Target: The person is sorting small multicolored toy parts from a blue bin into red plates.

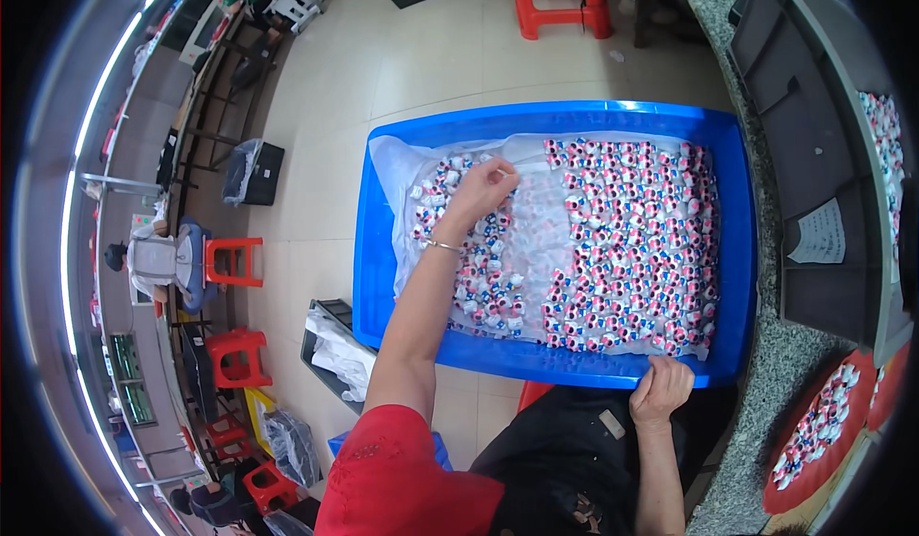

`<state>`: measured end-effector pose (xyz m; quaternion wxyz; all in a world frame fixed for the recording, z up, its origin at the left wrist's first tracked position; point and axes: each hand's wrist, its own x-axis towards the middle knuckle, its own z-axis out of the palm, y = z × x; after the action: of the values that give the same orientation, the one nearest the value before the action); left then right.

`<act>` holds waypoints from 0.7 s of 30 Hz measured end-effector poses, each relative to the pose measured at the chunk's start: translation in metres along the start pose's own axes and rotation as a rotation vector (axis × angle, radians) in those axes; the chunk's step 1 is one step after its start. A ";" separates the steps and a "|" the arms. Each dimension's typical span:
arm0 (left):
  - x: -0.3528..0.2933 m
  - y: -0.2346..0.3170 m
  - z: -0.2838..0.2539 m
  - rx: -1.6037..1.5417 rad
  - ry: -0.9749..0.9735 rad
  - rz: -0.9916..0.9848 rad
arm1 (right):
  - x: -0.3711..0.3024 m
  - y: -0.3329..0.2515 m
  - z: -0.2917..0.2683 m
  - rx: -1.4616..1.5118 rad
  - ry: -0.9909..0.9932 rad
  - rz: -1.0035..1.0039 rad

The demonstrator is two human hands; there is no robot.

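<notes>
Workroom with a pale tiled floor (pixel 421 77); along its right side runs a speckled stone surface (pixel 796 345). Before me sits a blue tub (pixel 574 376), lined with a thin white sheet (pixel 391 158) and bearing many small figures in white, pink and blue. On the right, the dense block of figures (pixel 632 239) lies in near-regular rows, presumably so that each piece sits flat and can be told apart; on the left, the looser group of figures (pixel 490 282) lies less evenly. Between them a bare strip of sheet shows faint shapes through it, perhaps a lower layer, which the sheet would serve to separate.

My left hand (pixel 484 191), with a bracelet (pixel 443 245) at the wrist, is above the looser group; its fingers are bent and gathered, but I cannot tell whether they pinch a figure. My right hand (pixel 662 390) has its fingers folded over the near rim, probably to steady the tub.

Edges and clearance: the walls rise above the figures on all sides, so my left forearm crosses the near rim from above. The bare strip leaves room beside my left fingers. The right wall stands close beside the stone surface, where a red tray (pixel 847 450) holds similar pieces; beyond the far and left walls, floor tiles give wider space.
</notes>
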<state>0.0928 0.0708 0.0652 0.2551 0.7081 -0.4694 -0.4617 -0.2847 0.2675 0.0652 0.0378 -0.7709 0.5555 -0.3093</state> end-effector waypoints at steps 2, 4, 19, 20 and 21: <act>0.004 0.003 0.018 -0.235 -0.050 -0.020 | 0.000 0.000 -0.001 0.005 -0.003 -0.008; 0.012 0.004 0.034 -0.601 -0.103 -0.067 | 0.000 0.000 -0.002 0.004 -0.009 -0.018; 0.033 -0.033 0.055 -0.247 0.320 0.302 | 0.000 -0.001 0.002 0.011 -0.017 -0.031; 0.027 -0.025 0.046 -0.245 0.321 0.298 | 0.001 -0.001 0.001 0.014 -0.020 -0.029; 0.022 -0.016 0.033 -0.253 0.383 0.300 | 0.001 0.001 -0.001 0.002 -0.015 -0.026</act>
<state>0.0735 0.0603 0.0289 0.4913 0.6675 -0.4508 -0.3314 -0.2858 0.2663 0.0660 0.0388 -0.7805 0.5446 -0.3046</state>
